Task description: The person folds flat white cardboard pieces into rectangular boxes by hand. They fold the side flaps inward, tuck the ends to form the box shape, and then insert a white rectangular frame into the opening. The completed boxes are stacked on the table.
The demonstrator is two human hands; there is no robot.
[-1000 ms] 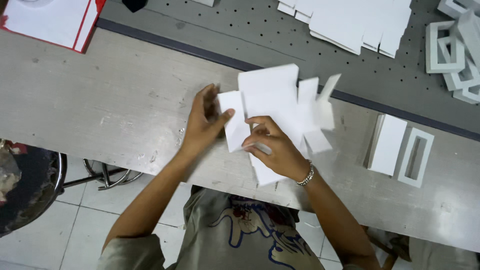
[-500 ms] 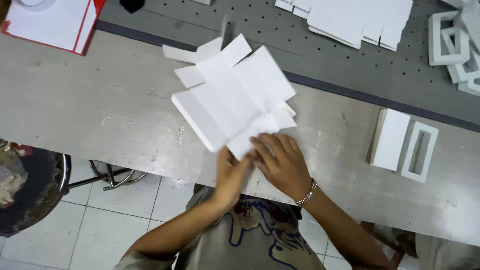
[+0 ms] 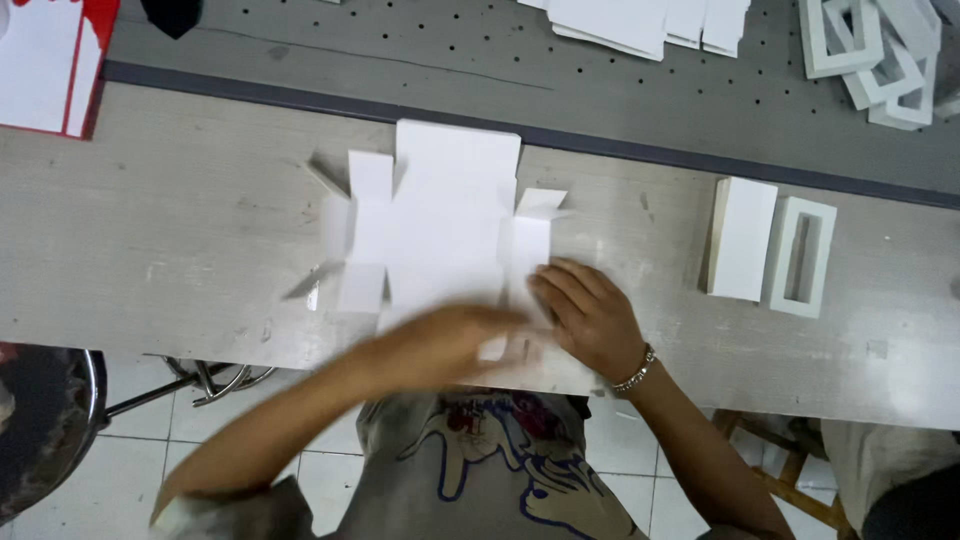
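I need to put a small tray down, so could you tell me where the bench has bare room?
Bare bench lies left of the flat white box blank, and more between the blank and the white block. The near edge is crowded by the left hand and right hand.

Packaging workshop: workbench [image 3: 180, 230], stacked white box blanks [image 3: 640, 20]

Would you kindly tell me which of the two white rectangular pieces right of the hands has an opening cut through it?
The outer white rectangular frame, farthest from the right hand; the white block beside it is solid.
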